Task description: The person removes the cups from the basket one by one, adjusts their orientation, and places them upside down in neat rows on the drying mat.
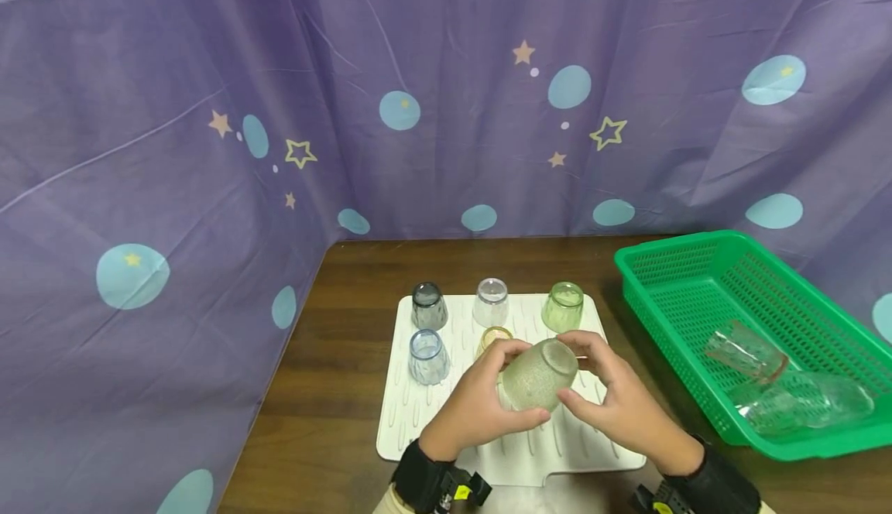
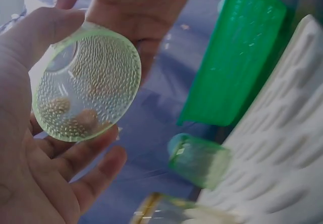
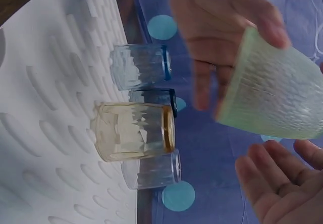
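A pale green textured glass point(image 1: 540, 375) is held tilted above the mat, its base toward the upper right in the head view. My left hand point(image 1: 481, 402) grips its side, with thumb and fingers wrapped round it. At the base end, my right hand point(image 1: 623, 402) has its thumb and index finger about the glass, while the other fingers spread loosely in the right wrist view. The wide rim faces the left wrist camera. Behind the hands stands a yellow glass point(image 3: 133, 132), partly hidden in the head view.
On the white draining mat point(image 1: 397, 421) stand upturned glasses: dark grey point(image 1: 428, 309), clear point(image 1: 491, 303), green point(image 1: 563, 309) and blue point(image 1: 428, 359). A green basket point(image 1: 679, 367) at the right holds a pink-tinted glass point(image 1: 747, 351) and greenish clear glassware point(image 1: 808, 402). A purple curtain point(image 1: 446, 158) hangs behind.
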A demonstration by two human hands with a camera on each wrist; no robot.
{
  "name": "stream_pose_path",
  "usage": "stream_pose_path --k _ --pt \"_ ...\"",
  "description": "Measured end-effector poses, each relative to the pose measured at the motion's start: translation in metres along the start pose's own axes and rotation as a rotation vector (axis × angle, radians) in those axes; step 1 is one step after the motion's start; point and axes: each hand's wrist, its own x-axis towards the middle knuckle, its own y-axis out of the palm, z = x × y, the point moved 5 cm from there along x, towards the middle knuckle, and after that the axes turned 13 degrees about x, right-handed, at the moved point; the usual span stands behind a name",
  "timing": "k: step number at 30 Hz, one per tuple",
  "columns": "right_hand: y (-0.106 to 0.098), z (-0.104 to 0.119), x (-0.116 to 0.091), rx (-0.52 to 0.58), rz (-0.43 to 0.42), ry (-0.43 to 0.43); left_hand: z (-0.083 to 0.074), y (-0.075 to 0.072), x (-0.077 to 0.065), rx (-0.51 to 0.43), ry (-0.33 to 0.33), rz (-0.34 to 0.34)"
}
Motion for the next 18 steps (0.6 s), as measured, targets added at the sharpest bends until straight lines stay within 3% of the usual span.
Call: stream_pose_path --k 6,11,15,18 --pt "-0.001 -0.004 -0.005 0.000 0.105 0.052 0.006 0.026 -0.016 -0.027 -0.031 0.033" --pt "-0.003 -0.013 -0.009 -0.038 0.147 0.082 0.011 0.037 -0.021 -0.082 -0.077 0.106" --pt "-0.015 -0.025 -0.009 -0.194 0.083 0.115 0.018 0.037 -0.024 -0.151 -0.105 0.145" --pt "-0.027 -0.038 -0.007 -0.362 0.029 0.145 0.024 0.029 -0.026 -0.180 -0.103 0.129"
